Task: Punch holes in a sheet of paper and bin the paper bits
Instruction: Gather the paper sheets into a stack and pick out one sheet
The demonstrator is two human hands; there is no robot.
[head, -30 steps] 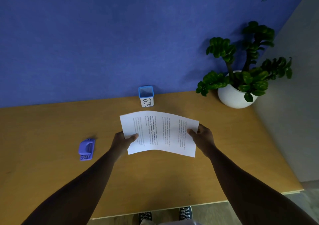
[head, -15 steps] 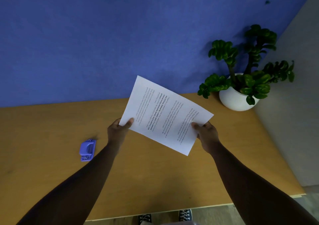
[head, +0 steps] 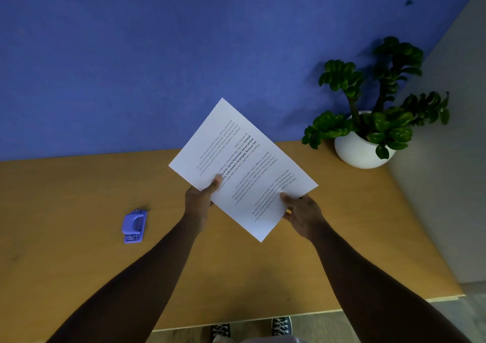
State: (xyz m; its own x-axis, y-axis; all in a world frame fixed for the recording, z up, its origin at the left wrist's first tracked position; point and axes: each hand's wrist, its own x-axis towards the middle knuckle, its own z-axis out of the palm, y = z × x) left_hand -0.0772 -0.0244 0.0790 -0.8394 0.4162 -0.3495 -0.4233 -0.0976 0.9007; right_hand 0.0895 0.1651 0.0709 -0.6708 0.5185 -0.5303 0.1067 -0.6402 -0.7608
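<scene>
Both hands grip the white printed sheet of paper (head: 243,169), tilted corner-up above the light wooden table (head: 79,277): left hand (head: 198,202) pinches its lower left edge, right hand (head: 302,212) its lower right edge. Left of the sheet, well apart, the small purple plastic hole punch (head: 133,226) lies on the table.

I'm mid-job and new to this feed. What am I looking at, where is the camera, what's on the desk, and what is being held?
There is no machine here: a person works with two bare hands. The single picture comes from a camera worn on the head, looking forward and down. The left hand and right hand each pinch an edge of a printed sheet of paper, lifted and tilted above the wooden desk. On the desk lie a purple hole punch to the left and a potted plant at the far right. No holes are visible in the sheet yet.
</scene>
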